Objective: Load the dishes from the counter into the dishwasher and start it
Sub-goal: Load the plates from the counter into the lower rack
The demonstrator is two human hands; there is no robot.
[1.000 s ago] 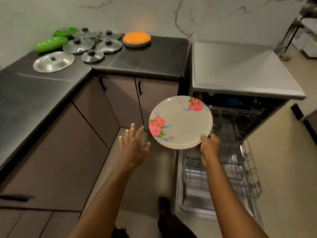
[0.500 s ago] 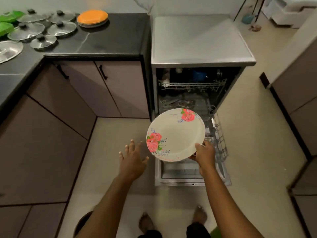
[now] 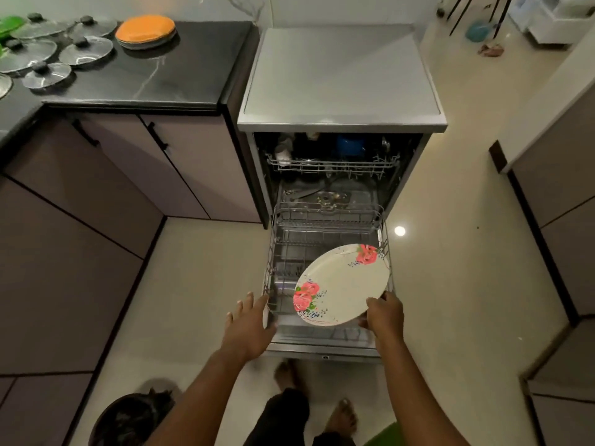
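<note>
In the head view, the right hand (image 3: 384, 315) holds a plate (image 3: 341, 284) by its near edge. Its grip is closed on the rim, with the thumb on top. The plate is cream-coloured with pink roses and is tilted, its face turned up toward the camera. It is above the front right part of the lower rack (image 3: 322, 226), which is pulled out of the open dishwasher (image 3: 341, 75). I cannot tell whether the plate touches the rack.

The left hand (image 3: 248, 326) has a released grip: the fingers are straight and spread, and they hold nothing. The fingertips are at the front left corner of the lower rack, but it is not clear whether they touch it.

The upper rack (image 3: 331, 164) is inside the machine and carries some dishes, among them a blue one.

To the left, on the dark worktop (image 3: 180, 69), there is a stack of orange plates (image 3: 145, 29) and, beside it, several metal lids (image 3: 85, 51) with black knobs. Two bare feet stand on the pale floor (image 3: 199, 268) in front of the dishwasher.
</note>
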